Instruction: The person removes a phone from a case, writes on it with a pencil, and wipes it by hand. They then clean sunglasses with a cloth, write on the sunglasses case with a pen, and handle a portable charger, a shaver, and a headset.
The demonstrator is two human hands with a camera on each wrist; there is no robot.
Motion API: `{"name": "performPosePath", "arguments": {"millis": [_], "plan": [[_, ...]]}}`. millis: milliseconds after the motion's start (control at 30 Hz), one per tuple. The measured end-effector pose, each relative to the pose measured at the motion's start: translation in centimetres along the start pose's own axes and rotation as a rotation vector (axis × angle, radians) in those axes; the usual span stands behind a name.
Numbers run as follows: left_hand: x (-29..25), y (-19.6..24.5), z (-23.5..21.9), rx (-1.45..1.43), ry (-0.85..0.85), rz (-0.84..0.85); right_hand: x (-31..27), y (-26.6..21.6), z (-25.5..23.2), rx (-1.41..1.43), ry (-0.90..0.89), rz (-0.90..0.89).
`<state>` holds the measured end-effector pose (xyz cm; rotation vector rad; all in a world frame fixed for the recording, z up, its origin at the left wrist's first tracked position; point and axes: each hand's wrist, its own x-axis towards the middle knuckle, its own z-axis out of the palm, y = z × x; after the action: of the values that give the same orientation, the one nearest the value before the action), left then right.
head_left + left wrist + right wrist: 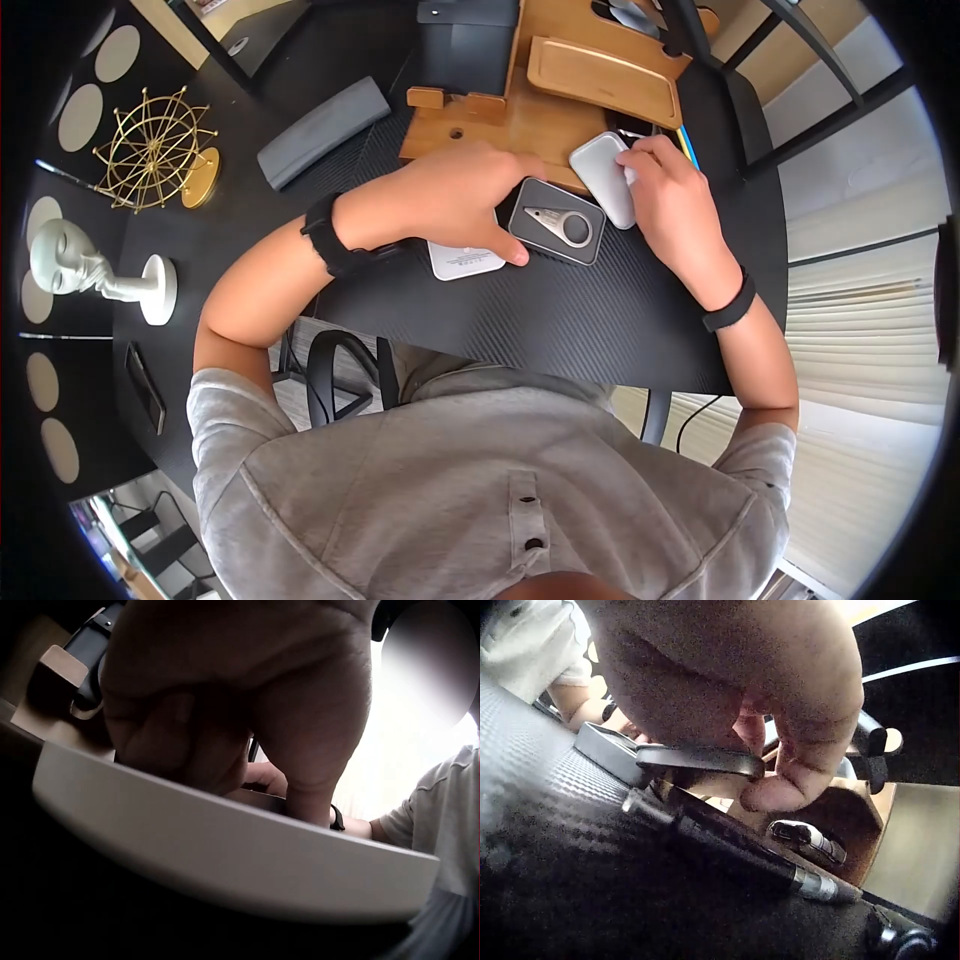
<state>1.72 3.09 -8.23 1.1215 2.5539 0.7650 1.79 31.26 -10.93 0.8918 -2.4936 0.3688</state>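
An open metal tin (557,251) lies on the dark desk, holding a silver tool (548,218) with a round ring at one end and a tapered arm. My left hand (450,195) spans the tin's left side, thumb by its near corner and fingers at its far corner. Beneath that hand lies a white rounded block (468,263) with small print; its pale edge fills the foreground of the left wrist view. To the right of the tin, my right hand (675,210) pinches the tin's silver lid (603,175), held tilted between thumb and fingers.
A wooden desk organizer (490,125) with a raised tray (600,80) stands behind the hands. Left of it are a grey case (325,130), a gold wheel ornament (155,150) and a white figurine (100,270). A black pen-like object (735,851) lies below the right hand.
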Motion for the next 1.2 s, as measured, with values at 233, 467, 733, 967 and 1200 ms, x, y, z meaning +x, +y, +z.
{"name": "performPosePath", "arguments": {"millis": [233,467,733,967,1200], "plan": [[0.0,0.1,0.0,0.018,-0.002,-0.012,0.1,-1.3,-0.9,-0.047,0.044,-0.031],[0.2,0.4,-0.2,-0.005,-0.046,-0.07,-0.8,-3.1,-2.2,0.095,-0.12,-0.299],[0.3,1.5,-0.8,0.004,-0.085,-0.144,-0.9,-3.3,-2.2,0.153,-0.299,-0.282],[0.4,1.9,-0.9,0.0,-0.1,-0.173,-0.6,-4.2,-2.7,0.134,-0.386,-0.204],[0.1,1.2,-0.4,0.003,-0.05,-0.11,-0.5,-4.4,-2.9,0.141,-0.408,-0.161]]}}
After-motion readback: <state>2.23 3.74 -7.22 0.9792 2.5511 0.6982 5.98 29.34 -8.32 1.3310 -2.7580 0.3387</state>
